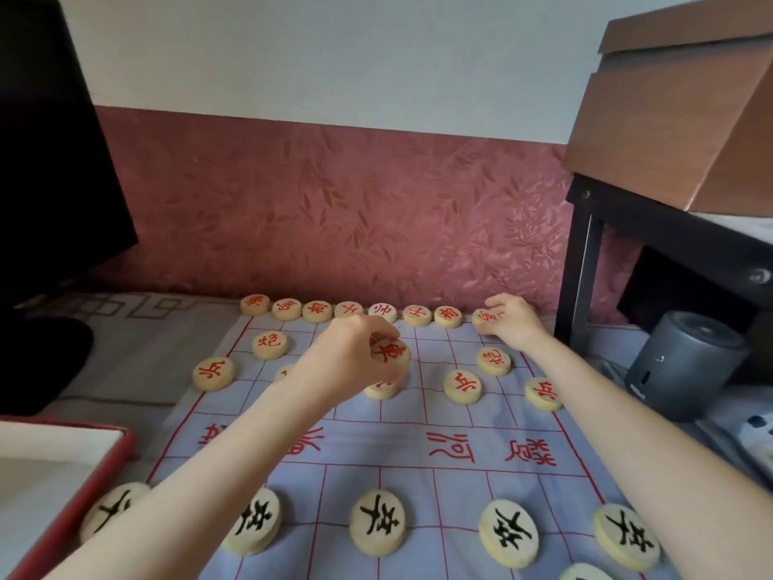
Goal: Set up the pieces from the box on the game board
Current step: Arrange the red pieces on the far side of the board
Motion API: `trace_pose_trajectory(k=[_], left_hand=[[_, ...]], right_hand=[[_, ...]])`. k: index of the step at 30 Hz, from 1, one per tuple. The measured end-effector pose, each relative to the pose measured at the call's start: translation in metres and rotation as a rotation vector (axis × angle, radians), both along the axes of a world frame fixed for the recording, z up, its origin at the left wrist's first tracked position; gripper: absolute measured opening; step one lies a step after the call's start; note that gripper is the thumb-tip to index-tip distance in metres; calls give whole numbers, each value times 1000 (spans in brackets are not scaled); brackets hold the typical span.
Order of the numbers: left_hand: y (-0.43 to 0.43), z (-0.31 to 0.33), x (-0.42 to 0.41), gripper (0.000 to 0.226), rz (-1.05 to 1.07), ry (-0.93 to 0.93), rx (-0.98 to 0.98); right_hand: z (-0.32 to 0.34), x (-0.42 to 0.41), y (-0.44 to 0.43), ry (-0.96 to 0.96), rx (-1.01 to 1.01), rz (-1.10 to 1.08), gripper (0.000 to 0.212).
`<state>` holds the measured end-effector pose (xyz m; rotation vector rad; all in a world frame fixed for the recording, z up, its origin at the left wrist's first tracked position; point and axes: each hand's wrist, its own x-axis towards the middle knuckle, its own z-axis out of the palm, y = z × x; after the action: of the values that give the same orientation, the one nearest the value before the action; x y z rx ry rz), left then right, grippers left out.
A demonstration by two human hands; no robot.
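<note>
A pale blue cloth game board (460, 416) with red lines lies in front of me. Round wooden pieces with red characters line its far edge and the rows behind it; black-character pieces (377, 522) stand in a near row. My left hand (355, 362) holds a red-character piece (390, 352) above the board's far middle, fingers curled round it. My right hand (512, 322) reaches to the far right corner and pinches another red piece (485, 317) at the end of the back row. The box (62, 475), red-rimmed with a white inside, sits at the near left.
A dark grey cylinder (677, 362) stands right of the board under a black table (585, 253) that carries a brown cardboard box (677, 119). A dark object (46, 161) fills the far left. A patterned reddish wall runs right behind the back row.
</note>
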<state>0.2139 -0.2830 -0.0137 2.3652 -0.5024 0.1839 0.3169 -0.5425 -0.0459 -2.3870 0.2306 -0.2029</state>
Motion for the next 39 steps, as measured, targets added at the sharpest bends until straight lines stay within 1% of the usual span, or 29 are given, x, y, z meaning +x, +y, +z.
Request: trace_pose_trajectory(k=[3, 6, 12, 16, 20, 23, 27, 33, 36, 37, 39], left_hand=[[-8, -2, 5, 44, -20, 13, -14], [-15, -3, 11, 42, -42, 10, -22], [-20, -11, 21, 48, -57, 30, -29], [-23, -17, 27, 47, -59, 35, -32], [-39, -17, 44, 40, -52, 24, -70], [-64, -14, 64, 36, -63, -19, -63], [-106, -11, 93, 32, -111, -16, 12], [-154, -22, 126, 28, -145, 31, 1], [-169, -22, 135, 12, -169, 32, 43], [-174, -22, 137, 13, -174, 34, 46], [-183, -23, 141, 28, -186, 35, 71]], right_hand=[[-5, 10, -1, -9, -31, -15, 51], [-8, 16, -2, -11, -32, -19, 52], [-16, 18, -2, -26, -33, 8, 54], [-15, 15, 0, -16, -105, 10, 57], [-6, -7, 1, -112, -90, -47, 44], [5, -35, -2, -150, -60, -20, 39], [17, -74, -12, -138, -12, 36, 32], [15, -112, -33, -121, 22, 47, 28], [7, -117, -43, -114, 23, 29, 28], [5, -118, -46, -111, 20, 21, 28], [1, -119, -51, -102, 18, 9, 28]])
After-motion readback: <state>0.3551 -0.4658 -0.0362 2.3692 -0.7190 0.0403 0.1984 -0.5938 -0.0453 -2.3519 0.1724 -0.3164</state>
